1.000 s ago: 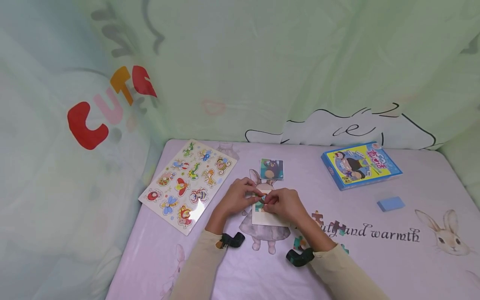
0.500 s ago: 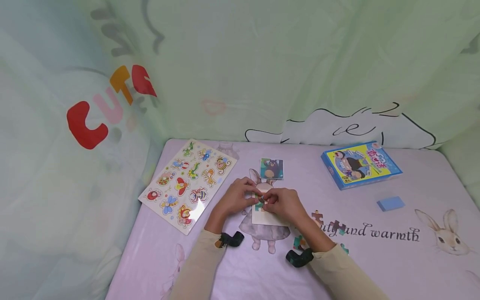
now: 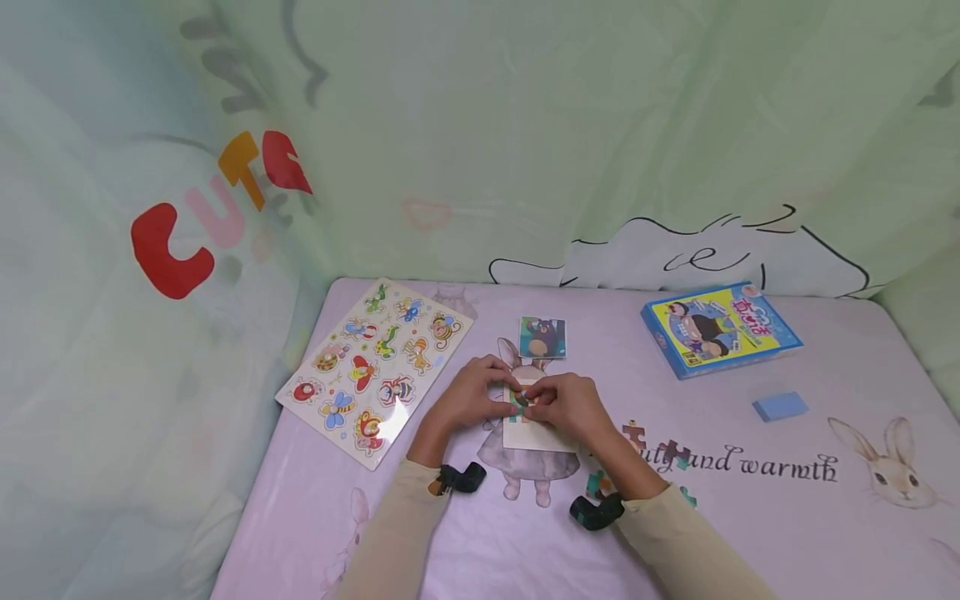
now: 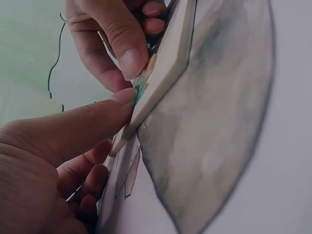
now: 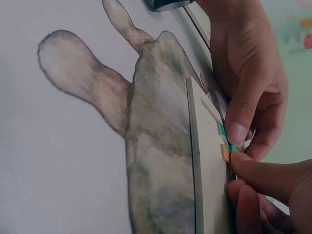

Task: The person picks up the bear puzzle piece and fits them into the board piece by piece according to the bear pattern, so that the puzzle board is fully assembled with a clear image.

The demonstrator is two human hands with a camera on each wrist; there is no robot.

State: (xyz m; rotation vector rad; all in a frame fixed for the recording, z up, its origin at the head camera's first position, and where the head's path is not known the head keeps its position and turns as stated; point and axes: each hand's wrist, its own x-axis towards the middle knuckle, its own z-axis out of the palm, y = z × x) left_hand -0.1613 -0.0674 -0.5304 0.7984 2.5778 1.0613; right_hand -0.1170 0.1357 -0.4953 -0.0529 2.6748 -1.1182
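A cream puzzle board [image 3: 542, 439] lies on the table, with green and orange jigsaw pieces in its upper left part. My left hand [image 3: 471, 393] holds the board's left side; in the left wrist view its thumb presses a teal piece [image 4: 140, 92] while its other fingers curl beside the edge. From the right, my right hand [image 3: 568, 407] pinches a small jigsaw piece [image 3: 522, 400] over the board. An orange piece [image 5: 224, 153] shows by the fingertips in the right wrist view. The fingers hide much of the pieces.
A bear picture card [image 3: 543, 337] lies behind the board. To the left is an insect peg board [image 3: 375, 367]. Loose jigsaw pieces [image 3: 633, 434] are scattered near the right forearm. Farther right are a blue-yellow box [image 3: 722, 329] and a blue block [image 3: 780, 407].
My left thumb has shifted slightly inward over the placed pieces. The pinched piece has turned a little between my fingertips. The board and the other things stay put.
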